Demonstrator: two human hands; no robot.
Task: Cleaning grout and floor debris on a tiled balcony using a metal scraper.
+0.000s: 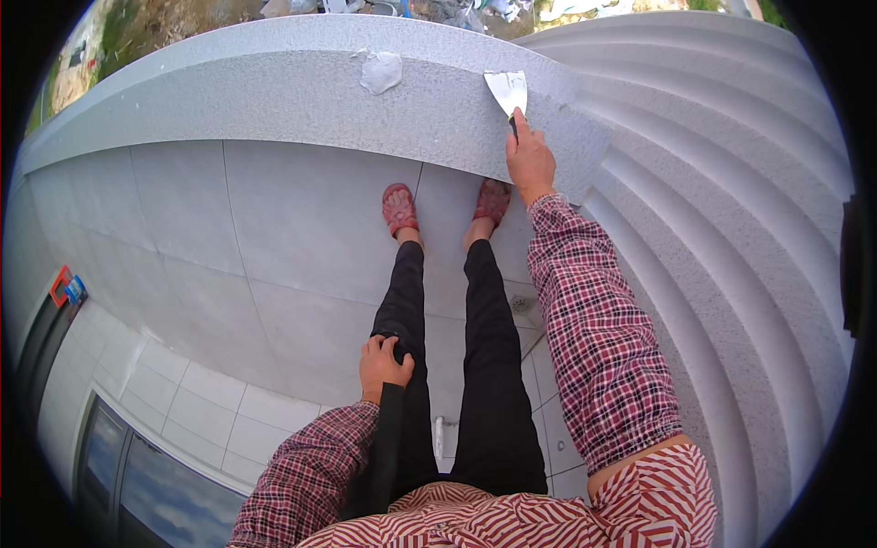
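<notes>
My right hand (531,161) grips a putty knife (508,90) by its dark handle. White paste coats its broad blade, which is over the grey, rough-textured parapet (274,103) near its right end; whether blade and surface touch is unclear. To the left, a patch of white filler (381,72) sticks to the same parapet. My left hand (385,368) is at my left leg in black trousers (500,383), its fingers curled. A black strip (388,438) runs from that wrist towards my waist; I cannot tell whether the fingers hold anything.
Curved, stepped mouldings (692,226) rise along the right. Large grey tiles (308,226) cover the floor, with a drain (522,304) beside my right leg. A window (164,486) is at lower left, near a red and blue object (67,288). Debris (473,15) lies beyond the parapet.
</notes>
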